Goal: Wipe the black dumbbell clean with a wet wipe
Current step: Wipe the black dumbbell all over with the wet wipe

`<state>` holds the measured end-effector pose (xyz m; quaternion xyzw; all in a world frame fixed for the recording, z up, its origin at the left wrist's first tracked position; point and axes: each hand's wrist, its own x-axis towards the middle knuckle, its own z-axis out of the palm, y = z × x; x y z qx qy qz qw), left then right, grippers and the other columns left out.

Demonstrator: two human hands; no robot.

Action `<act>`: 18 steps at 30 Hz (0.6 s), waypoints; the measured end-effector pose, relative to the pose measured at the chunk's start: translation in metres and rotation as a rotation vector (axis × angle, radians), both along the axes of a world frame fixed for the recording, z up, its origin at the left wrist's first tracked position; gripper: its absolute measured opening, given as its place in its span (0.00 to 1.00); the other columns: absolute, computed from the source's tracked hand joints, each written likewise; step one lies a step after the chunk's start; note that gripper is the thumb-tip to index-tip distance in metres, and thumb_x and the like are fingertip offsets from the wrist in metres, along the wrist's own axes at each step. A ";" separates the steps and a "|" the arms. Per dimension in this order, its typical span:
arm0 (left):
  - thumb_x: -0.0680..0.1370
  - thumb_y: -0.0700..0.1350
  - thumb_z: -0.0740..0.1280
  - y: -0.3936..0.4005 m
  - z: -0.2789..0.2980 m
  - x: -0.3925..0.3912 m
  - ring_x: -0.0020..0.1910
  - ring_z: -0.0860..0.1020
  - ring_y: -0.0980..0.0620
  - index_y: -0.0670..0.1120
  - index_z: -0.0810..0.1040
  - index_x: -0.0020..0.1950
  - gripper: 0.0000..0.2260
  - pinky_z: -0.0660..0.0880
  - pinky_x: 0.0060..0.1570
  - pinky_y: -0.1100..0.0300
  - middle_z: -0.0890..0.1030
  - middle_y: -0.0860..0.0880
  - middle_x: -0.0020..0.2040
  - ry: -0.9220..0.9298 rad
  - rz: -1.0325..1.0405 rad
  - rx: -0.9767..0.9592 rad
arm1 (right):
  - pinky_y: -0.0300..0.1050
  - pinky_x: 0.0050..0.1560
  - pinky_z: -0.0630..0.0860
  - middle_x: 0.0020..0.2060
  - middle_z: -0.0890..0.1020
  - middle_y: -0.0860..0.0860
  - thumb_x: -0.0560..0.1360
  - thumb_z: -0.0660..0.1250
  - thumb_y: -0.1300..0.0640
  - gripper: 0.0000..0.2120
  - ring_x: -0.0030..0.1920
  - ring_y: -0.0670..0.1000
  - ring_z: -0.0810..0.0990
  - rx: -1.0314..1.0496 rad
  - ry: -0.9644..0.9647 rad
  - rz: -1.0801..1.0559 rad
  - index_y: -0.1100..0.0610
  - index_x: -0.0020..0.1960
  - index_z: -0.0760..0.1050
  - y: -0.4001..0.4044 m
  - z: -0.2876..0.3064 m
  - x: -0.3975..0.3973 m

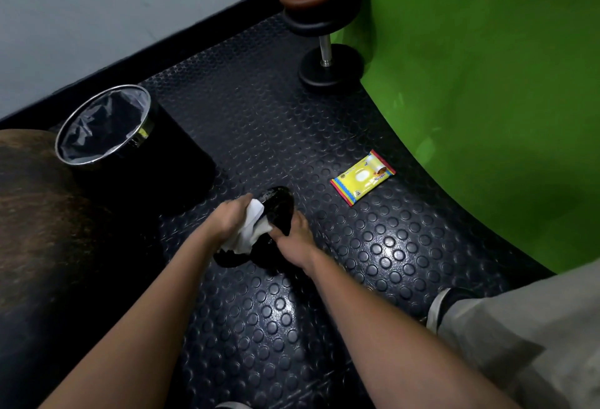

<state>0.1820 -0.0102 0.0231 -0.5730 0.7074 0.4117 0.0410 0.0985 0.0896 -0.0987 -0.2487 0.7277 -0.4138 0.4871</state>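
Studded black rubber floor (259, 135) meets a green wall. The left hand (232, 218) presses a crumpled white wet wipe (251, 230) against the glossy black dumbbell (279, 205); the right hand (293, 239) grips its handle, fingers curled around it.

Left of your hands (259, 226) the black bin (130, 148) stands close, blocking that side. To their right the floor mat (373, 246) lies open up to the yellow wipes pack (363, 177) and green wall (487, 116); barbell weights (324, 35) stand well beyond.
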 end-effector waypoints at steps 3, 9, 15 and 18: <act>0.83 0.55 0.56 0.007 0.003 -0.002 0.41 0.76 0.47 0.42 0.77 0.40 0.21 0.70 0.44 0.55 0.79 0.46 0.39 0.055 0.025 0.001 | 0.53 0.79 0.50 0.81 0.46 0.51 0.80 0.64 0.45 0.39 0.80 0.56 0.47 0.004 0.004 0.009 0.54 0.81 0.45 0.000 -0.001 0.000; 0.84 0.59 0.50 0.037 0.006 0.032 0.64 0.75 0.45 0.45 0.79 0.63 0.25 0.66 0.58 0.58 0.78 0.43 0.64 0.056 -0.049 -0.214 | 0.54 0.78 0.53 0.80 0.49 0.49 0.78 0.65 0.40 0.41 0.80 0.56 0.52 0.035 -0.012 -0.014 0.52 0.81 0.49 -0.004 -0.003 -0.001; 0.85 0.56 0.49 0.055 -0.016 0.063 0.46 0.77 0.48 0.47 0.74 0.51 0.18 0.73 0.47 0.50 0.78 0.52 0.45 0.050 -0.217 -0.501 | 0.55 0.78 0.55 0.80 0.51 0.50 0.77 0.66 0.39 0.40 0.79 0.56 0.54 0.013 -0.029 -0.024 0.52 0.81 0.51 -0.002 -0.006 -0.001; 0.85 0.54 0.52 0.065 -0.025 0.072 0.54 0.76 0.47 0.44 0.72 0.65 0.18 0.73 0.56 0.47 0.78 0.48 0.55 -0.028 -0.264 -0.616 | 0.55 0.78 0.56 0.80 0.52 0.49 0.76 0.66 0.39 0.40 0.79 0.56 0.55 0.016 -0.044 -0.029 0.51 0.81 0.52 -0.002 -0.005 -0.001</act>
